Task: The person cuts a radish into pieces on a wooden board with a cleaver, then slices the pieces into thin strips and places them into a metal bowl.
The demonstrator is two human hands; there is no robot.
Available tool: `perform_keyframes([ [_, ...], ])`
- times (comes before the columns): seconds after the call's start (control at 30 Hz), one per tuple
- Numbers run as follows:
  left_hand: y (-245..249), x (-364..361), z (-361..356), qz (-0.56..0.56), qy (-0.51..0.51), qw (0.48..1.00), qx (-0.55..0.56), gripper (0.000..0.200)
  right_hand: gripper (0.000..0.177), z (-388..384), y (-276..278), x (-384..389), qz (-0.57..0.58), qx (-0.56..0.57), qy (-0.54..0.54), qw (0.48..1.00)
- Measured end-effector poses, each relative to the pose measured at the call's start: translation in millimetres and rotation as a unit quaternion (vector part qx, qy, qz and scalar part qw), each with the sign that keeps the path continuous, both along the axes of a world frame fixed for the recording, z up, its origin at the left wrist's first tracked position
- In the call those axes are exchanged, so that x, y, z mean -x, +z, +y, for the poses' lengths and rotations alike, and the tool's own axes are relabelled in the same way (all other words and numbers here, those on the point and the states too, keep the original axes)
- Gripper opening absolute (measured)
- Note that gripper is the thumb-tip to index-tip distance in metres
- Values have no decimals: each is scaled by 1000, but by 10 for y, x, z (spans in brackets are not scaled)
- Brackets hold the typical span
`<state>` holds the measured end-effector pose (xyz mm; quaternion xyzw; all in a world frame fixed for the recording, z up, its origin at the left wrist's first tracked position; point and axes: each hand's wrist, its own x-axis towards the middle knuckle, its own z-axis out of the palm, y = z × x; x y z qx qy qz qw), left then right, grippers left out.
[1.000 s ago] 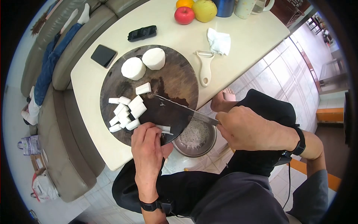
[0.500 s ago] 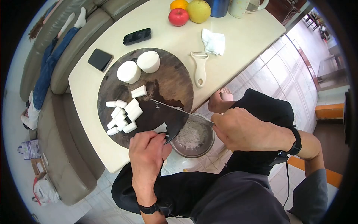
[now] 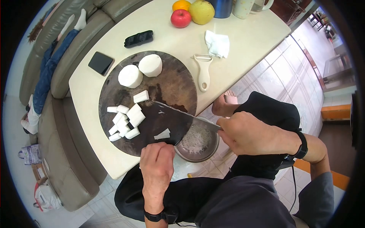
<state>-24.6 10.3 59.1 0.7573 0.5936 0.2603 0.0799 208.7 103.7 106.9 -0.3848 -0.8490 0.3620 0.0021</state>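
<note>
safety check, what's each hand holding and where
Right hand grips the knife by its handle; left hand curls at the cutting board edge, nothing seen in it.

A home living room: sofa [image 3: 57, 76], tiled floor [image 3: 273, 72], fruit-topped table [image 3: 243, 41].

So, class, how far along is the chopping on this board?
Done: a pile of small white pieces lies on the board. In hand: the right hand grips the knife; the left hand sits at the near edge by a loose slice. Left: two big chunks, uncut.
</note>
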Motion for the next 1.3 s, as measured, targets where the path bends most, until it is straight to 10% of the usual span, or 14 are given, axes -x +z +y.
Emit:
perform_keyframes([
  [0.3, 109, -238, 428, -322, 180, 925, 89, 18, 16, -37, 28, -24, 33, 43, -42, 998],
  [0.57, 77, -53, 247, -118, 167, 977, 66, 19, 11, -127, -19, -125, 87, -7, -52, 995],
  [1.3, -58, -26, -45, 6, 103, 994, -15, 15, 14, -111, -2, 44, -10, -16, 20, 1000],
])
